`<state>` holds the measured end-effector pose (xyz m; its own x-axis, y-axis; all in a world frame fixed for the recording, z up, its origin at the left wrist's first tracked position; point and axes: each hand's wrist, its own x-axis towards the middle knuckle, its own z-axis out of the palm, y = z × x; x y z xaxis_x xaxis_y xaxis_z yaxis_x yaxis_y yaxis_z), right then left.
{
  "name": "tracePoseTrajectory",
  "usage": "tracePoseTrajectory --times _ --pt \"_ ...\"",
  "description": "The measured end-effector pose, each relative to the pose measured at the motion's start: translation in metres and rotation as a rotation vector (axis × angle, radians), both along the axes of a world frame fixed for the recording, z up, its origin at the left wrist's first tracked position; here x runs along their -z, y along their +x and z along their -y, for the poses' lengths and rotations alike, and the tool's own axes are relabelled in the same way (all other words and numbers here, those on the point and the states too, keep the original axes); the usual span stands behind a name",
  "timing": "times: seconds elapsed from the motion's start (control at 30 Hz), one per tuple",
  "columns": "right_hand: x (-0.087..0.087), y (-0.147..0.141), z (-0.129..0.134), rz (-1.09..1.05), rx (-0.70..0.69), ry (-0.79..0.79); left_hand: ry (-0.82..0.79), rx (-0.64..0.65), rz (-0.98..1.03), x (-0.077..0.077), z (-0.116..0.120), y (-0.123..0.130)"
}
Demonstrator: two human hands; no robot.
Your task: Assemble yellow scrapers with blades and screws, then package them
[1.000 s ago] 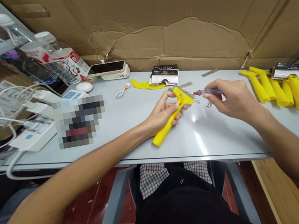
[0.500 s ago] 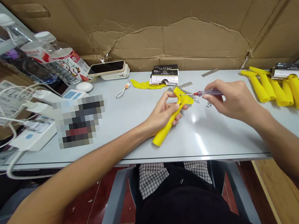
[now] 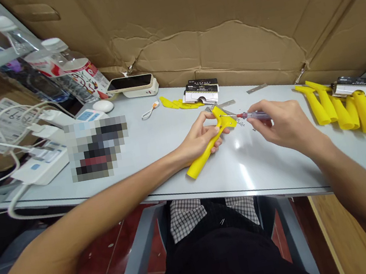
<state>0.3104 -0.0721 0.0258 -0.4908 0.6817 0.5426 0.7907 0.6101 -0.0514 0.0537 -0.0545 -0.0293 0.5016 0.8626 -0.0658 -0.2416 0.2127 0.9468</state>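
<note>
A yellow scraper (image 3: 203,158) lies tilted in my left hand (image 3: 198,141), its wide head pointing up and away. A metal blade (image 3: 227,111) shows along the head's far edge. My right hand (image 3: 282,124) is closed around the clear handle of a screwdriver (image 3: 253,115). The screwdriver's thin shaft reaches left, and its tip meets the scraper head at one of the screw spots. Small loose screws (image 3: 241,122) lie on the table just right of the head; my right hand partly hides that area.
Several yellow scraper handles (image 3: 343,116) and a black-and-white box (image 3: 358,88) lie at the right. Behind my hands are small boxes (image 3: 200,92), flat yellow pieces (image 3: 177,103) and a loose blade (image 3: 257,89). A phone (image 3: 131,83), power strips (image 3: 41,164) and bottles stand left.
My right hand has shifted very slightly and turned the screwdriver a little, its tip staying at the same spot. The left hand and the scraper have not moved.
</note>
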Motion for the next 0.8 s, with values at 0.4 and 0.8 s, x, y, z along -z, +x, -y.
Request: tracePoseTrajectory --times 0.4,0.8 --pt "0.0028 -0.0058 -0.0032 -0.109 0.155 -0.114 0.036 0.003 -0.047 0.0009 -0.0001 0.0002" --pt "0.0016 -0.0031 -0.0019 -0.102 0.01 -0.107 0.041 -0.001 -0.038 0.0035 0.0003 0.0"
